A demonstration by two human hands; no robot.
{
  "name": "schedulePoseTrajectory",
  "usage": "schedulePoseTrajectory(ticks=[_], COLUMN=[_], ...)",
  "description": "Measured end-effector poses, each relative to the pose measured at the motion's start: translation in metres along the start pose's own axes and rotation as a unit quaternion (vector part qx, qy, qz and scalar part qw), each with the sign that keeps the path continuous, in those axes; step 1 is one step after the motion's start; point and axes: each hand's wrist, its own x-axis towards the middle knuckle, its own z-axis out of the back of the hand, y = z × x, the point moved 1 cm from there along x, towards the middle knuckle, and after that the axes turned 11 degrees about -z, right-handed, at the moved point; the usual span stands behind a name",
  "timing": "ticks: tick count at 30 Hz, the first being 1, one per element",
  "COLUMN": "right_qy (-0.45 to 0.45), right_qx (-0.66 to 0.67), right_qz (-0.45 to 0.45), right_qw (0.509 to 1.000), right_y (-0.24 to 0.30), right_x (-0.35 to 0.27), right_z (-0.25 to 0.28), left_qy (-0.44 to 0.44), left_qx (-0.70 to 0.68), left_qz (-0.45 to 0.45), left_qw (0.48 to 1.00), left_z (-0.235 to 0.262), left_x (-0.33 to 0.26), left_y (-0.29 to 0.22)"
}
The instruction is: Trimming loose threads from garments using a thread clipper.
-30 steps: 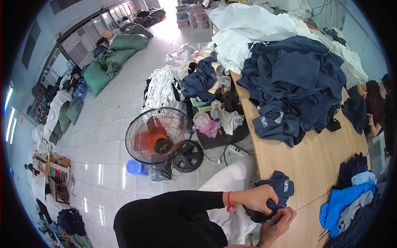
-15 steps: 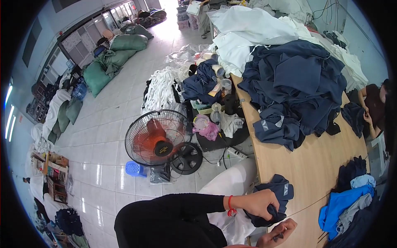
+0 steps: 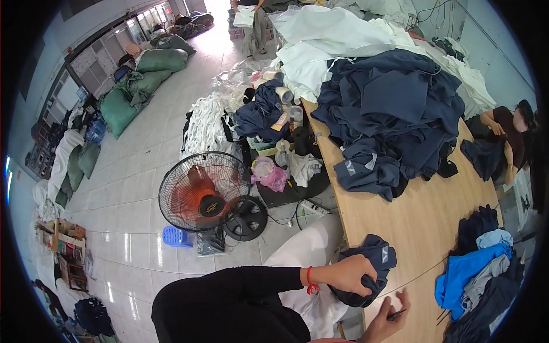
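Observation:
A dark navy garment [image 3: 374, 248] with a pale printed patch lies bunched at the near left edge of the wooden table [image 3: 423, 228]. My left hand [image 3: 350, 274], with a red cord bracelet at its wrist, is closed on a fold of it. Just beside it, nearer to me, my right hand [image 3: 384, 324] holds a small dark tool [image 3: 396, 315] against its palm, with some fingers raised. The tool's kind is too small to make out. Farther up the table sits a large heap of navy garments [image 3: 394, 103], one with a similar pale patch.
Blue, grey and dark clothes [image 3: 472, 274] lie at the table's right. A floor fan [image 3: 209, 200], blue stool [image 3: 176, 236] and power strip [image 3: 314, 208] stand left of the table. White fabric [image 3: 331, 34] is piled behind the heap. Another person [image 3: 509, 137] sits at the far right, handling dark cloth.
The whole view has shifted slightly, so things sit farther left. My right hand's fingers have opened out somewhat around the small tool. My left hand still grips the garment.

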Motion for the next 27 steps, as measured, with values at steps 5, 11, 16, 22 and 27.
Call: schedulePoseTrajectory(ticks=[5,11,16,22,27], right_qy=[-0.02,0.044,0.021,0.019,-0.018], right_qx=[-0.029,-0.109,-0.037,-0.03,0.019], right_qz=[0.213,0.099,0.089,0.099,0.072], right_qw=[0.976,0.988,0.995,0.994,0.997], right_y=[0.007,0.008,0.02,0.016,-0.002], right_x=[-0.003,-0.002,-0.004,-0.002,-0.01], right_z=[-0.024,-0.024,-0.032,-0.034,-0.035], left_qy=[0.016,0.009,0.037,0.01,0.008], left_qx=[0.014,0.005,0.01,0.024,0.042], left_qz=[-0.011,0.01,0.022,0.01,0.003], left_qw=[1.0,1.0,0.999,1.0,0.999], left_z=[-0.004,-0.002,0.0,0.004,-0.005], left_x=[0.002,0.002,0.002,-0.001,-0.005], left_y=[-0.002,0.0,0.002,0.001,0.002])
